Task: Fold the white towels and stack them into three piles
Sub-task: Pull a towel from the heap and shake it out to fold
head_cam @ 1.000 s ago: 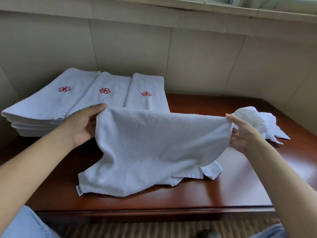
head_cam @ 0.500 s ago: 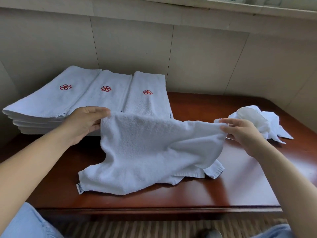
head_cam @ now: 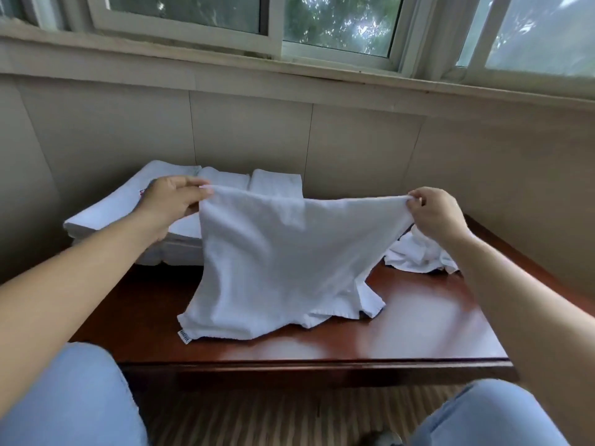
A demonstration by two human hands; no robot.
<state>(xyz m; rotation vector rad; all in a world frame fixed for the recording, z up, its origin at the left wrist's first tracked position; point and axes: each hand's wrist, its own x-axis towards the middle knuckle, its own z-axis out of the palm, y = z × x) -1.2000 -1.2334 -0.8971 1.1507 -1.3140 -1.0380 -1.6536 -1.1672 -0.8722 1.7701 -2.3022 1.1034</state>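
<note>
Head view, white towel (head_cam: 280, 252) stretched between both hands, hem on table (head_cam: 418, 333)

Head-worn, facing forward and slightly down, close over the glossy reddish-brown wooden tabletop (head_cam: 418, 323), toward the white-framed window (head_cam: 338, 49).
</note>
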